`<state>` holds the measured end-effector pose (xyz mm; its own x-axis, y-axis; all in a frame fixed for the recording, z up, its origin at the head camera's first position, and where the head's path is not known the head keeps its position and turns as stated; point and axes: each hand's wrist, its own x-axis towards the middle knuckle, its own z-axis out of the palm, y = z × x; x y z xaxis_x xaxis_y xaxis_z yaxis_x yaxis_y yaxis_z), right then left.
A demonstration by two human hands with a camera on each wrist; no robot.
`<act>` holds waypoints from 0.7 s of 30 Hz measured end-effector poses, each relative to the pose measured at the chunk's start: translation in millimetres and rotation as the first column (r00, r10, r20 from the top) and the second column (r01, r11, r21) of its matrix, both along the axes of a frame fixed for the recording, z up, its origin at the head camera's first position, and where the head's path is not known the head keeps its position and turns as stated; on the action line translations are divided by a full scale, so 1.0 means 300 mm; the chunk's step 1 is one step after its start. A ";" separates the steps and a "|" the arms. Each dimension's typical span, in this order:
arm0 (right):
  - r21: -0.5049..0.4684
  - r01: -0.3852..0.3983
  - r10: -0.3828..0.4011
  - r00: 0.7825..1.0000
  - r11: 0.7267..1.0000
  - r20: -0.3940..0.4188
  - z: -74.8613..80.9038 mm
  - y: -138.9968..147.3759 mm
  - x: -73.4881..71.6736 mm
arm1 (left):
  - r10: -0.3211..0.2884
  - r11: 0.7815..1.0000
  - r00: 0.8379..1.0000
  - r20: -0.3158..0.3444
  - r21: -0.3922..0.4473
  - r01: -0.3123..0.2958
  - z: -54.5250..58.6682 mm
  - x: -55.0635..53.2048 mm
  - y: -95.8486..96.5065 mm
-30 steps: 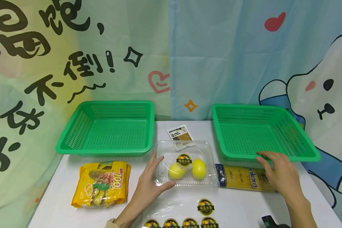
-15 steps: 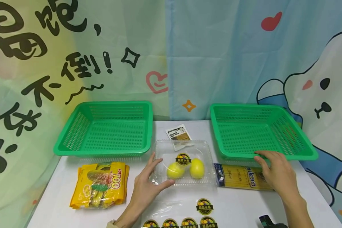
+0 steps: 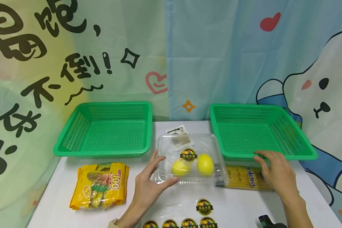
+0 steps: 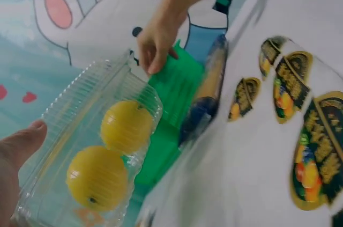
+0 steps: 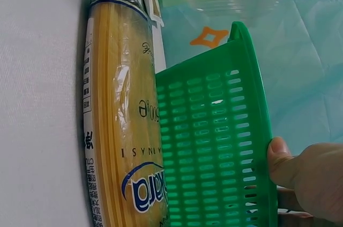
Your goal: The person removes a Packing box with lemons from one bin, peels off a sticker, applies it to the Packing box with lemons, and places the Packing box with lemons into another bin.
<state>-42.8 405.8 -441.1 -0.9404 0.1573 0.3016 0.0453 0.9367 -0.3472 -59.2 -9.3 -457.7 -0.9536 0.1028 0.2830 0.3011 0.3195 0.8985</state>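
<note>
My left hand (image 3: 161, 171) grips the near left corner of a clear plastic clamshell box (image 3: 191, 148), which hangs tilted just above the table. Two yellow lemons (image 3: 180, 167) lie inside under a round label. The left wrist view shows the box (image 4: 80, 125) with my thumb (image 4: 19, 146) on its edge. My right hand (image 3: 262, 160) holds the front rim of the right green basket (image 3: 245, 133). In the right wrist view my thumb (image 5: 281, 160) presses on that rim (image 5: 214, 141). A pack of spaghetti (image 3: 248, 181) lies in front of the basket, its left end under the box.
A second green basket (image 3: 108, 129) stands at the back left. Yellow snack packs (image 3: 101, 183) lie in front of it. A sheet of round stickers (image 3: 188, 212) lies near the table's front edge, and a small packet (image 3: 176, 130) lies behind the box. A curtain hangs behind the table.
My left hand has lifted the lemon box and carried it to the right, so it overlaps the spaghetti's left end. My right hand has stayed on the basket rim.
</note>
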 end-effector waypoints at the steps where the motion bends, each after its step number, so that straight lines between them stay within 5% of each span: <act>1: 0.002 -0.001 0.001 1.000 1.000 -0.001 0.000 0.000 0.000 | 0.005 1.000 1.000 -0.003 -0.006 -0.005 0.008 0.000 0.003; 12: 0.009 0.009 -0.009 1.000 1.000 -0.009 -0.005 -0.005 0.006 | 0.028 1.000 0.999 -0.029 0.006 -0.027 0.091 -0.027 0.039; 21: 0.009 0.007 -0.007 0.999 1.000 -0.031 -0.006 -0.007 0.005 | 0.036 0.997 0.999 -0.019 0.073 -0.034 0.109 -0.079 0.108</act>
<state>-41.5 403.9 -442.9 -0.9294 0.1613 0.3320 0.0416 0.9394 -0.3402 -82.8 23.0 -424.8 -0.9504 0.0478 0.3074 0.3088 0.2645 0.9136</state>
